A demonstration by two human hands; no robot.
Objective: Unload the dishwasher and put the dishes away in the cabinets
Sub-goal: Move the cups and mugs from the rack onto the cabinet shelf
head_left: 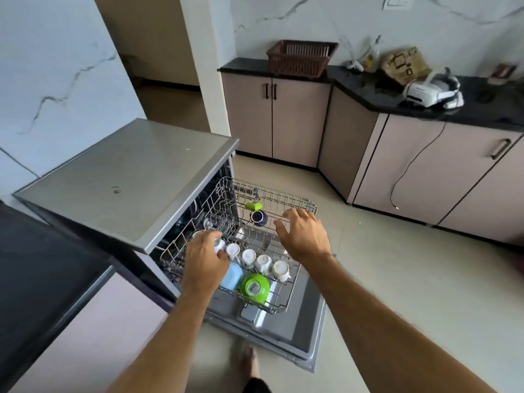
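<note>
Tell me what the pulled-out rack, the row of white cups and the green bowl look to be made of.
Rack: metal wire, probably with a pale grey coating; thin crossed rods form an open grid.
White cups: likely glazed ceramic; glossy, opaque, with thick foot rings on their upturned bases.
Green bowl: possibly plastic or melamine; bright uniform colour, smooth sheen, a barcode sticker on its base. Glazed ceramic cannot be ruled out.

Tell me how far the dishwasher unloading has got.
Done: the dishwasher door is down and the upper rack is pulled out. In hand: the left hand curls around the leftmost white cup; the right hand hovers open over the rack. Left: the other white cups, green bowl, light blue dish and dark blue cup. Cabinets are closed.
</note>
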